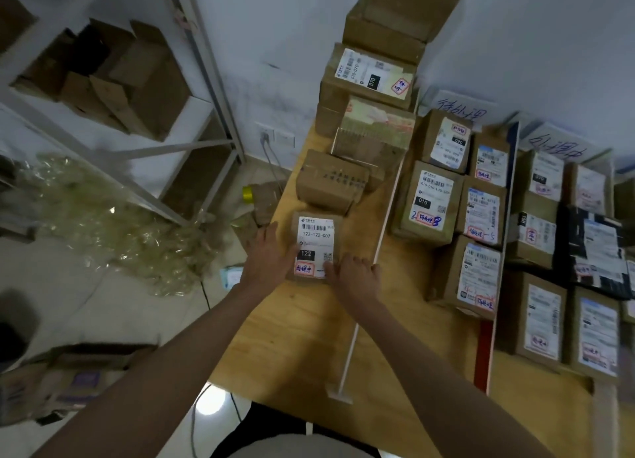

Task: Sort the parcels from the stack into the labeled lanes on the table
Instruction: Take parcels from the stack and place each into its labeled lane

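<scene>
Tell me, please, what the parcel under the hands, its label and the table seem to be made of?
Parcel: brown corrugated cardboard by the look, matte, with folded edges.
Label: white paper, apparently a stuck-on sheet, printed with barcodes and a red stamp.
Table: light wood or plywood, smooth, with faint grain showing.

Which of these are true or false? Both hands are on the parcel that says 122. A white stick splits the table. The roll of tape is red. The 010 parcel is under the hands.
1. Both the left hand and right hand touch the 122 parcel: true.
2. A white stick divides the table: true.
3. The tape roll is red: false, it is yellow.
4. The 010 parcel is under the hands: false, it lies across the stick.
</scene>
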Demonstrator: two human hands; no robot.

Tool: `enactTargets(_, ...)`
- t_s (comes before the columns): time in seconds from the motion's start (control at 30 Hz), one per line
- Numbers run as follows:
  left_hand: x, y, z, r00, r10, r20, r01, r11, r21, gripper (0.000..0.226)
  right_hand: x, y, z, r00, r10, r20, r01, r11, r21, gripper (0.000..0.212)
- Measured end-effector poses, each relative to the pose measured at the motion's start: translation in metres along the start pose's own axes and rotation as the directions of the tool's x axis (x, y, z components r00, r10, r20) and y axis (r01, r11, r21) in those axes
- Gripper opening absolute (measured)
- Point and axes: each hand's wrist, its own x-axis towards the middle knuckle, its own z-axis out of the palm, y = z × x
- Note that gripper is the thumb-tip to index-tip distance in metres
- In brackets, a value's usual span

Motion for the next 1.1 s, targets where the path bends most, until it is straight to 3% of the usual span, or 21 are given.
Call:
enactTargets(0.13,0.007,-0.004,0.006,0.973,-0.151,0.176,0.167,0.983,-0.082,0.072,-0.005,-0.008,0.005,1.000,0.011,-0.009,-0.011,0.999,0.035,0.047)
enactTargets(0.33,0.009,0.005,0.002,0.959,-0.124,0.254,0.151,0.984,-0.089,0.048,-0.015,0.002,-0.007,0.994,0.004,-0.111,0.006,0.996,0.091,0.044)
enactTargets(0.63,-0.017,0.018,-0.033,0.970,-0.058,0.238,0.081,0.993,-0.087,0.044,-0.042,0.030,-0.043,0.947,-0.019,-0.321,0.049,0.995,0.086,0.044)
enactTargets(0.87,-0.043,0.030,-0.065,0.977,0.034,0.212,-0.018,0.997,-0.075,0.035,-0.065,0.040,-0.055,0.918,-0.005,-0.397,0.033,0.997,0.065,0.044)
enactTargets(1.1,-0.070,0.056,-0.066,0.972,0.110,0.207,-0.106,0.994,-0.028,0.045,-0.088,0.062,-0.063,0.883,0.027,-0.469,0.022,0.995,0.098,0.042)
